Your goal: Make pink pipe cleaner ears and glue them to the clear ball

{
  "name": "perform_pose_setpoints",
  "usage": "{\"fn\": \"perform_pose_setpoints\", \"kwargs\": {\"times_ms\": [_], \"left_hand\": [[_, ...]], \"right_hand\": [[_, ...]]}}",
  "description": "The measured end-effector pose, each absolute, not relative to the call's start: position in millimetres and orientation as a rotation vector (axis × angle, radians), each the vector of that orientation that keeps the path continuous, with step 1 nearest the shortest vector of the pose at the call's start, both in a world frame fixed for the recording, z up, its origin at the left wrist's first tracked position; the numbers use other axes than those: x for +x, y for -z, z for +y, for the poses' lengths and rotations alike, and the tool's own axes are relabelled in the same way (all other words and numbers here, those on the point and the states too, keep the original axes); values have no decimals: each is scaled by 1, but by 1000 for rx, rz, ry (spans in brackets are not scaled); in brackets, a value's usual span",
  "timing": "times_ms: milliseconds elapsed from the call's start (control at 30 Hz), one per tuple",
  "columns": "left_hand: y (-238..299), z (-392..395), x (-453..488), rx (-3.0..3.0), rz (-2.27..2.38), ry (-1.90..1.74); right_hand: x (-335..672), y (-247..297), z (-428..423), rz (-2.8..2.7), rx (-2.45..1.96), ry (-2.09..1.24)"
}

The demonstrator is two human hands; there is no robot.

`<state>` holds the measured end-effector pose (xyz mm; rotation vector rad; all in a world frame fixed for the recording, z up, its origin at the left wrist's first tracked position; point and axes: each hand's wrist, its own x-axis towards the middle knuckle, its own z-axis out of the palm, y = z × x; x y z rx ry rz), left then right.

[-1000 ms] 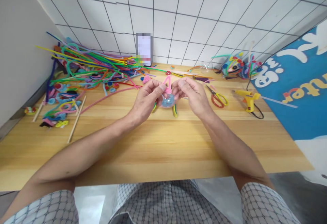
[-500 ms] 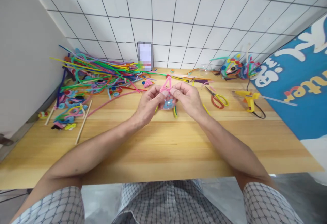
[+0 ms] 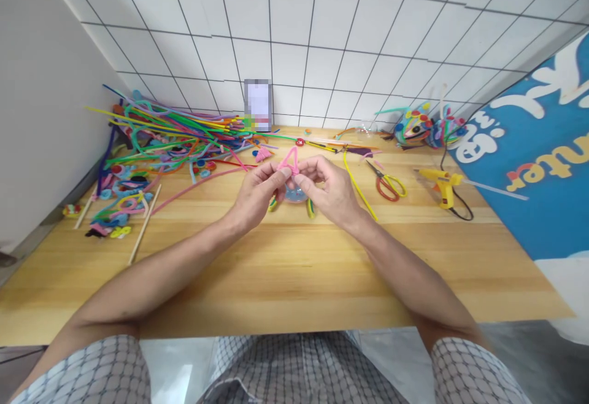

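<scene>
Lowered slightly, left hand (image 3: 254, 200), right hand (image 3: 330, 193), fingers pinching pink loop (image 3: 289, 161) btwn them

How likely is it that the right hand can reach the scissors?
Probably yes: the scissors lie beside the right hand, only a flat yellow pipe cleaner between them. But it is pinching the pink loop.

The left hand (image 3: 255, 198) and right hand (image 3: 334, 192) are left bare. Well back from the fingers, short sleeves (image 3: 92, 370) of pale cloth printed with a fine dark grid are worn; the same checked cloth (image 3: 294, 364) is seen over the lap.
</scene>
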<state>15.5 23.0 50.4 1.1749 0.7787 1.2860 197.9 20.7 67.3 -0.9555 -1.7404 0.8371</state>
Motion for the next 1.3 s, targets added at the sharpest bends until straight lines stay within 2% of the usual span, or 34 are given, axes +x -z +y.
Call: {"fn": "perform_pose_setpoints", "kwargs": {"times_ms": [267,433,867,1300], "left_hand": [[-42,26,15,1224,779,-1241],[-48,24,17,1245,753,-1200],[-55,24,16,1277,667,-1346],[-51,0,34,1190,507,-1240]], "right_hand": [[198,-58,25,-1725,-978,-825],[198,-56,28,-1581,-950,-1014],[195,-74,26,-1465,-848,-1165],[210,-73,-16,-1427,-947,-1048]]}}
